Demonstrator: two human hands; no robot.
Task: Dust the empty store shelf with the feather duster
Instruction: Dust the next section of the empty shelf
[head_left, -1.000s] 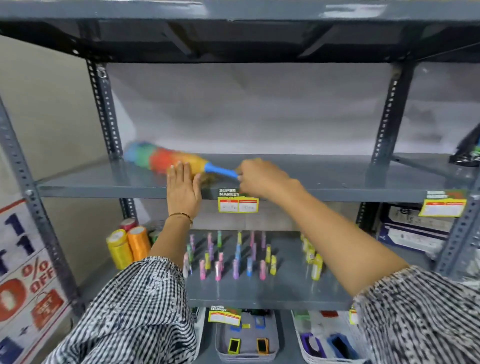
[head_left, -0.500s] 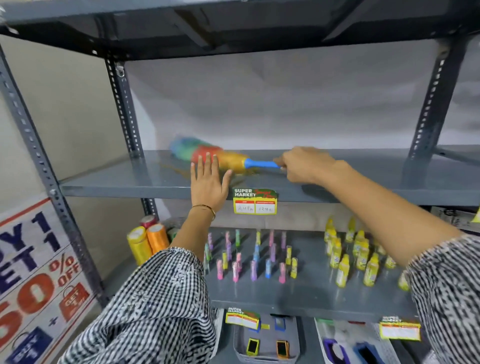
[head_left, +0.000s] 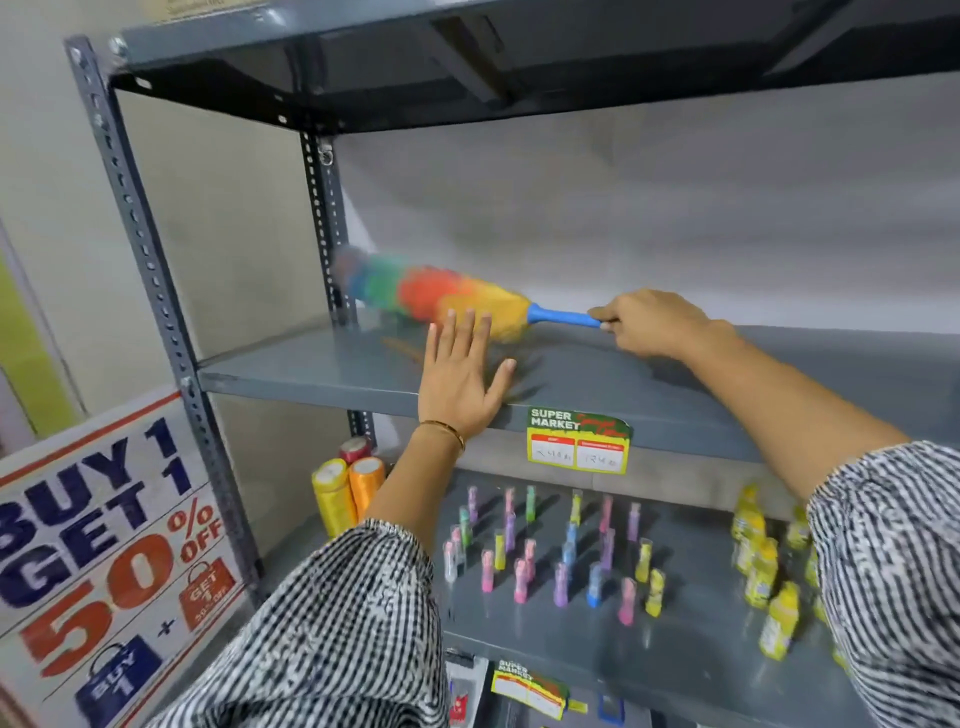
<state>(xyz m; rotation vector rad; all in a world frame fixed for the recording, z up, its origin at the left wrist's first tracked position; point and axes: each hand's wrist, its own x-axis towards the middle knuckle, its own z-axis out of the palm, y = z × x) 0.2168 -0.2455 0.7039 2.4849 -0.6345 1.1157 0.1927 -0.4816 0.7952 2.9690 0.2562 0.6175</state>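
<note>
A rainbow feather duster (head_left: 431, 293) with a blue handle lies nearly level just above the bare grey shelf (head_left: 322, 371), its blurred tip near the back-left upright. My right hand (head_left: 649, 325) is closed around the end of the blue handle. My left hand (head_left: 460, 382) rests flat on the shelf's front edge, fingers spread, just in front of the duster's yellow end. Both arms wear black-and-white checked sleeves.
A yellow price tag (head_left: 579, 441) hangs on the shelf's front lip. The shelf below holds small coloured bottles (head_left: 545, 551), yellow bottles (head_left: 763, 561) and thread spools (head_left: 348, 486). A "Buy 1 Get 1" sign (head_left: 109, 561) leans at the left. Perforated uprights (head_left: 150, 270) frame the rack.
The view has swung left. The duster has swept toward the shelf's back-left corner. My left hand stays flat on the shelf edge.
</note>
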